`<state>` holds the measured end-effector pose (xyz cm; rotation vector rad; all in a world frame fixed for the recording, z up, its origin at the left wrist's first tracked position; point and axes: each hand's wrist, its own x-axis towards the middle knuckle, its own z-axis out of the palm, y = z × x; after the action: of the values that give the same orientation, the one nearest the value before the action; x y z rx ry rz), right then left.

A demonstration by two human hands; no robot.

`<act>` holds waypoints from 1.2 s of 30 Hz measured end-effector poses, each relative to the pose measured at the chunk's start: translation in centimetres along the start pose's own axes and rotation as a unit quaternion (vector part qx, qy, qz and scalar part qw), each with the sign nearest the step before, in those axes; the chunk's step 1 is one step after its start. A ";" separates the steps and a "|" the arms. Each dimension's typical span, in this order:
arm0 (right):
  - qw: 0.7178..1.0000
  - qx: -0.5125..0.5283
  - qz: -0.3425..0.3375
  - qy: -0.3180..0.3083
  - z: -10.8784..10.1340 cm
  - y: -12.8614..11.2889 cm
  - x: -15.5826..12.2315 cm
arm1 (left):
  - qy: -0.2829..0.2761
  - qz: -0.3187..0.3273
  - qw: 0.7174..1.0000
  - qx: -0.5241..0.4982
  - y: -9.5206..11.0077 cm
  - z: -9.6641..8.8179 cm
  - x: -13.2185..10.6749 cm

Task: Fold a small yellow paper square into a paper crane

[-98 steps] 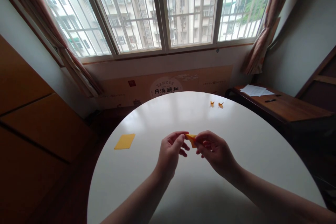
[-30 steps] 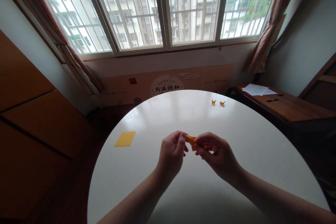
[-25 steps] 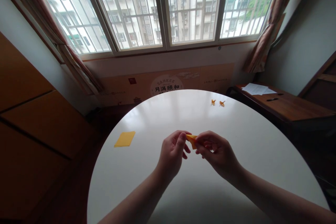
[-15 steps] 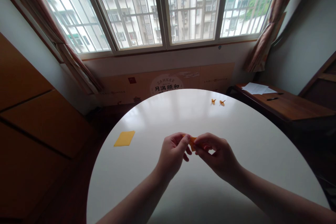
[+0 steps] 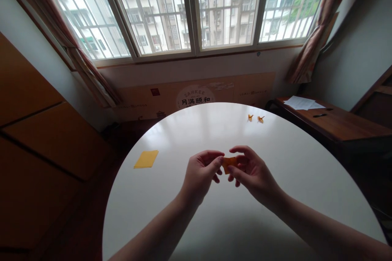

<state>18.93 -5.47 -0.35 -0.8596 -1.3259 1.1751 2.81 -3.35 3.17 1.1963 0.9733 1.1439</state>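
Note:
A small folded piece of orange paper (image 5: 229, 163) is held above the round white table (image 5: 275, 195), pinched from both sides. My left hand (image 5: 200, 175) grips its left edge between thumb and forefinger. My right hand (image 5: 251, 171) holds its right side with curled fingers, the forefinger arched over the top. A stack of flat yellow paper sheets (image 5: 146, 158) lies on the table to the left. Two tiny folded orange paper figures (image 5: 255, 118) stand near the table's far right edge.
A dark wooden side table (image 5: 337, 124) at the right carries white sheets (image 5: 301, 102) and a pen (image 5: 321, 115). Printed cardboard (image 5: 196, 96) leans under the barred window. Wooden cabinets (image 5: 39, 142) line the left side.
Both hands have lifted slightly and turned the folded paper so its flat face shows more. The right forefinger has risen over the top. The view has shifted a little.

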 end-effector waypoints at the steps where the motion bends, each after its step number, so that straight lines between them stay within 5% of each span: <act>1: 1.000 0.007 0.009 -0.004 0.0 0.0 0.1 | 0.002 0.005 1.000 0.003 0.0 0.0 0.0; 10: 0.993 0.074 0.092 -0.024 -0.2 -0.6 0.6 | 0.034 0.079 0.992 0.095 -0.1 -0.2 -0.1; 17: 0.991 0.053 0.119 -0.017 -0.3 -0.6 0.5 | 0.007 0.040 0.998 0.044 -0.4 -0.3 0.3; 36: 0.991 0.051 0.119 -0.032 -0.2 -0.4 0.6 | 0.006 0.100 0.992 0.071 -0.5 -0.5 0.5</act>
<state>19.09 -4.99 0.19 -0.9311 -1.2261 1.4549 2.48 -2.79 2.62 1.4284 0.9744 1.2559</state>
